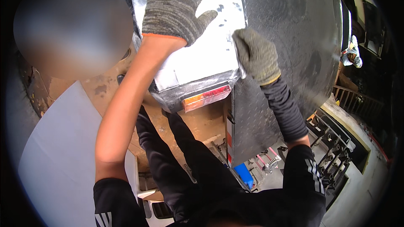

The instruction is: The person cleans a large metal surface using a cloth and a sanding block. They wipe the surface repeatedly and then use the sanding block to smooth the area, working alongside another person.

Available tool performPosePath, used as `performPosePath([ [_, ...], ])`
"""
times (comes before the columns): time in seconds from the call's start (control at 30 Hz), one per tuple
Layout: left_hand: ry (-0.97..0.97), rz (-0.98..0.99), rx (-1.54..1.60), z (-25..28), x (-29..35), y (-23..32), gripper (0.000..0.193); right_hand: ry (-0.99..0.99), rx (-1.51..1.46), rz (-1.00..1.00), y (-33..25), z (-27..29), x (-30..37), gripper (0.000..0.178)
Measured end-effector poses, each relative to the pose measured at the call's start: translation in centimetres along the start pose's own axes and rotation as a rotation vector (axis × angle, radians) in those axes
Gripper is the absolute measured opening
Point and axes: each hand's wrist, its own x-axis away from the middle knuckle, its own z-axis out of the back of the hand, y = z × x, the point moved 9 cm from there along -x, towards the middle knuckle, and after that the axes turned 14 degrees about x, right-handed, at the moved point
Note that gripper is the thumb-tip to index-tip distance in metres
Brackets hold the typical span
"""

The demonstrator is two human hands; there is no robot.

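White panel (206, 59): press evenly with left hand (173, 11), spread wide at eleven o'clock; steady right hand (257, 56), bent at four, cannot tell if gripping; avoid lamp (206, 98) at six.

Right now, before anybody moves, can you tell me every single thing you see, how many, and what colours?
White-topped part: 1, white with dark sides, upper middle
Light: 1, red and orange, on that part's near end
Textured panel: 1, dark grey, right of it
Striped strip: 1, red and white, along the panel's lower edge
Pale sheet: 1, grey-white, lower left
Blue thing: 1, blue, below the panel
Rack: 1, mostly dark, lower right
Ground: brown, left and middle
Far right edge: too dark to count
Legs: 2, black trousers, lower middle
Left hand: 1, grey-brown glove, flat on the white top
Right hand: 1, grey-green glove, at its right edge
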Motion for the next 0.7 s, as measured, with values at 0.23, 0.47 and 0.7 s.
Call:
performPosePath([
  [0.23, -0.118, -0.015, -0.238, -0.4, -0.8, 0.4, 0.071, 0.006, -0.006, 0.069, 0.4, -0.2, -2.5, 0.017],
  [0.47, -0.102, -0.039, -0.185, -0.2, 0.3, 1.3, 0.073, 0.112, 0.073, 0.08, 0.5, 0.0, -3.0, 0.018],
  [0.7, -0.078, -0.05, -0.161, -0.4, 0.2, 0.8, 0.072, 0.001, 0.111, 0.055, 0.1, -1.0, -1.8, 0.028],
])
